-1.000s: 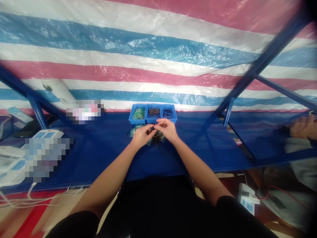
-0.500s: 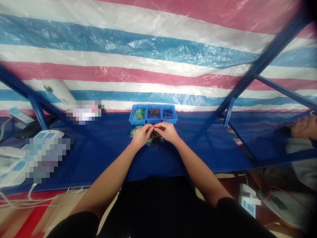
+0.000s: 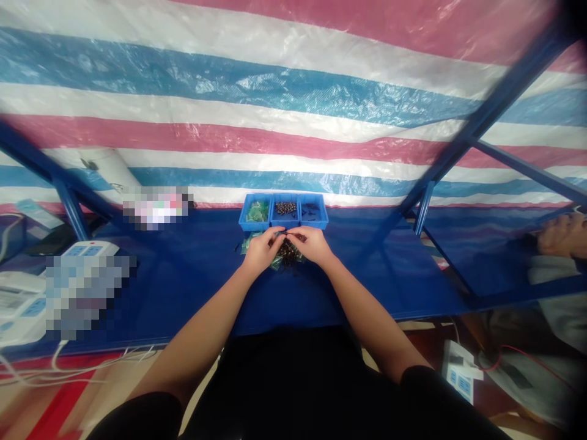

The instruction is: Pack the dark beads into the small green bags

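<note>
My left hand [image 3: 265, 249] and my right hand [image 3: 312, 243] meet fingertip to fingertip, both in a pinch. Something small and dark shows between them, too small to name. Below the fingers lies a heap of small dark and brass-coloured parts [image 3: 290, 256] with green pieces among them. A green clear packet [image 3: 247, 241] lies beside my left hand. Just beyond the hands stand three blue bins: the left bin [image 3: 255, 226] holds green pieces, the middle bin [image 3: 285, 224] dark and brass parts, the right bin [image 3: 314, 225] a few dark pieces.
The blue table [image 3: 293, 305] runs across in front of me. White power strips [image 3: 94, 247] and a blurred-out object lie at its left. Blue frame posts [image 3: 426, 208] stand at both sides. At the far right is another person's hand [image 3: 562, 235].
My fingertips have shifted very slightly, with a bit more of the dark piece showing between them. Bins and heap stay where they were.
</note>
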A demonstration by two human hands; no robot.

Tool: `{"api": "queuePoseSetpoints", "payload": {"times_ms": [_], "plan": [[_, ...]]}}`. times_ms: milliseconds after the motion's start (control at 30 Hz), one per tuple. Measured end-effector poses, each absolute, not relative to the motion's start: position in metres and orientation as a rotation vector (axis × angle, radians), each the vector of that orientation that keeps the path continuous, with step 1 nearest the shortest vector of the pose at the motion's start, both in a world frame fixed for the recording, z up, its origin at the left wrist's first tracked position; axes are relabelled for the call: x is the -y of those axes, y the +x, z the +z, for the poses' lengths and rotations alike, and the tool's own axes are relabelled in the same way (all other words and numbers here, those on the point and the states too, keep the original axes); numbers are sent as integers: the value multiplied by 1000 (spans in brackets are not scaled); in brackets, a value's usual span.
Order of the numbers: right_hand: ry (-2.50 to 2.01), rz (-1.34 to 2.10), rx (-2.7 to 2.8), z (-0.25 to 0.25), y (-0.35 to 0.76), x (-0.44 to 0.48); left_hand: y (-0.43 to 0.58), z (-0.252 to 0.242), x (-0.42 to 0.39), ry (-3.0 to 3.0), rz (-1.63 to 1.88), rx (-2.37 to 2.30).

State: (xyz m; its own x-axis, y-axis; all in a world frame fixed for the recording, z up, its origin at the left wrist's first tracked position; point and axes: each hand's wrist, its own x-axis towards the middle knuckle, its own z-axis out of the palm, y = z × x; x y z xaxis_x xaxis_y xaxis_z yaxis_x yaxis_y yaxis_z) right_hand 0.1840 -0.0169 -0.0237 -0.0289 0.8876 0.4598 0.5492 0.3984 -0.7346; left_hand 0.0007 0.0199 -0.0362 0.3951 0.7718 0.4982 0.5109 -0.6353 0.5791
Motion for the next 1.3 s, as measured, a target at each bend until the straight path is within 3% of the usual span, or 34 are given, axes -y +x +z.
{"api": "queuePoseSetpoints", "payload": {"times_ms": [1300], "plan": [[-1243,393,1713,-26,181,17,1,-34,-20,2331,1099,-1063]]}}
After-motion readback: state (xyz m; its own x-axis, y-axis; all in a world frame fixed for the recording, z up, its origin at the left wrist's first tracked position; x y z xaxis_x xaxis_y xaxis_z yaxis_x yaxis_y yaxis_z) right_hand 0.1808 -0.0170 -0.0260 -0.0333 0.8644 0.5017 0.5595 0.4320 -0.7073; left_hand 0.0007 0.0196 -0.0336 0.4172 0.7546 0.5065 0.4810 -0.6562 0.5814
